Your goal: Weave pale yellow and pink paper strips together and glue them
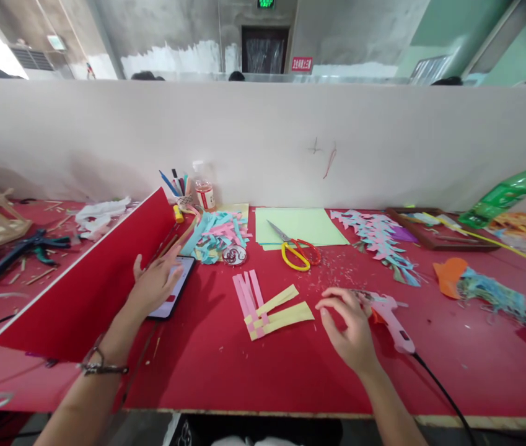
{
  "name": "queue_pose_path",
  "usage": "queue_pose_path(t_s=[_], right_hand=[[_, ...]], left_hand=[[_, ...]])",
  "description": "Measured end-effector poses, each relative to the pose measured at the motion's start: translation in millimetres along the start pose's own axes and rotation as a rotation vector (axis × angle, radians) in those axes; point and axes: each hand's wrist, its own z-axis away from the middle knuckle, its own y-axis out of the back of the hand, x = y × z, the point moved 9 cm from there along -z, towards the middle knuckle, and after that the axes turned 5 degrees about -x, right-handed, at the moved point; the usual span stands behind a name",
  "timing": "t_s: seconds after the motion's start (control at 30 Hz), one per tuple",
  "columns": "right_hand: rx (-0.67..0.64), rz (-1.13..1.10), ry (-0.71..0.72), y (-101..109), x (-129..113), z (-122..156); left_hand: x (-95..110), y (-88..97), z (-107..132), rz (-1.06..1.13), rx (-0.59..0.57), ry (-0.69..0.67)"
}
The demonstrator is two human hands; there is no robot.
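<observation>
My left hand [153, 285] hovers over a phone [183, 282] with its fingers apart and nothing held; whether it touches the screen I cannot tell. My right hand [349, 328] is beside a pink glue gun [395, 322], its fingers loosely curved and apart. Between my hands lie woven paper strips [258, 321], pink crossed with yellow, their loose ends fanned out. Beyond them, red-and-yellow-handled scissors [296, 253] rest partly on pale green paper sheets [306, 226]. A heap of blue and pink paper scraps [220, 235] lies behind the phone.
A red board [90, 285] leans at left beside a dark blue tool [16, 257]. A pen cup [183, 199] and a drink bottle [204, 189] stand at the back partition [253, 142]. At right are a braided paper strip [376, 238], a brown tray [448, 238] and a green bottle [504, 195].
</observation>
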Motion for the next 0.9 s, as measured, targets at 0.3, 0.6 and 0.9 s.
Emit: queue_pose_path(t_s=[0.3,0.6,0.9], right_hand=[[-0.035,-0.027,-0.014,-0.9,5.4,2.5],[-0.537,0.043,0.077,-58.2,-2.5,4.7],[-0.825,-0.001,0.253,-102.8,-33.4,-5.9]], left_hand=[[40.2,35.8,41.5,0.191,0.339,-0.07],[155.2,-53.7,85.1,0.157,-0.075,-0.173],[161.4,-59.2,63.3,0.204,-0.168,-0.252]])
